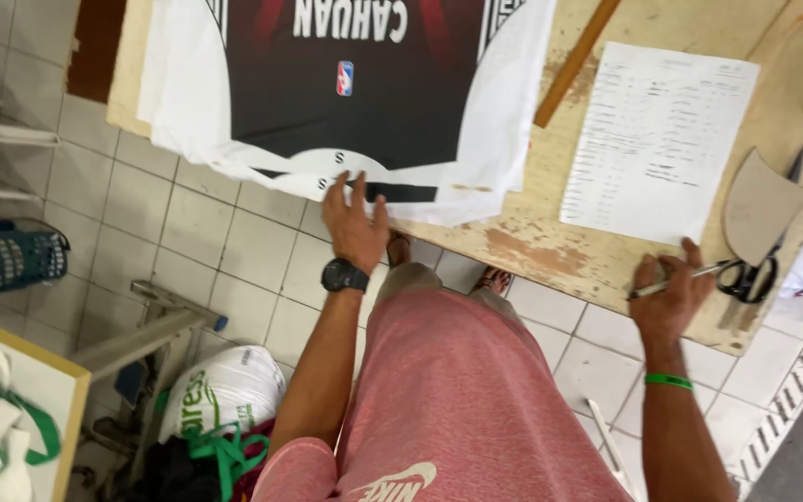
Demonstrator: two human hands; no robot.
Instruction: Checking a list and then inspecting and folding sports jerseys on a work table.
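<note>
Two hands at the worn wooden desk (550,251). Your left hand (355,223), watch at the wrist, lies flat with fingers spread on the near edge of the printed fabric sheet (364,102), black panel on white, which overhangs the desk's front edge. Your right hand (669,296), green band at the wrist, is closed around a pen (676,282) at the desk's front edge, just below the printed paper list (657,139). Scissors (753,270) lie just beside that hand, partly under a cardboard template (762,206). A wooden ruler (576,60) lies between fabric and paper.
</note>
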